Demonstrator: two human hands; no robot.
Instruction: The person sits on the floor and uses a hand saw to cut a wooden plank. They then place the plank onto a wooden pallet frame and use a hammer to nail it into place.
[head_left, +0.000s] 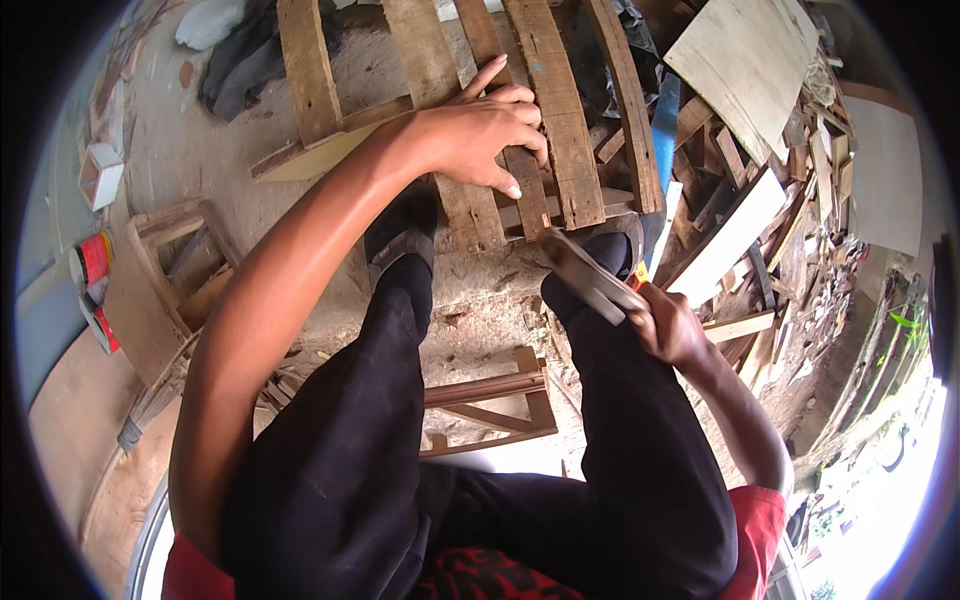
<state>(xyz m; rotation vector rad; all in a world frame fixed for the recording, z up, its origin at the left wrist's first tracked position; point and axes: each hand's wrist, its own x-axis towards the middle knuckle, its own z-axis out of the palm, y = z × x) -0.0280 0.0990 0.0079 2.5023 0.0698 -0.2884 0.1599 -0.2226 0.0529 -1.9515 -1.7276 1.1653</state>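
Several worn wooden slats (pixel 553 110) lie side by side, running away from me, with their near ends on a crosspiece (pixel 618 199). My left hand (pixel 490 130) is spread over a narrow slat (pixel 528 195) in the middle, fingers stretched and pressing on it and its neighbours. In my right hand (pixel 668 325) is a hammer (pixel 590 275), smeared by motion, its head close to the near end of that narrow slat. Whether it touches the wood, I cannot tell. My feet are beneath the near ends of the slats.
A saw with a blue blade (pixel 665 130) leans right of the slats, beside a heap of scrap wood (pixel 790 200) and a pale board (pixel 740 70). Between my legs lies a small wooden frame (pixel 500 405). To the left are a wooden box frame (pixel 190 250) and a red can (pixel 95 258).
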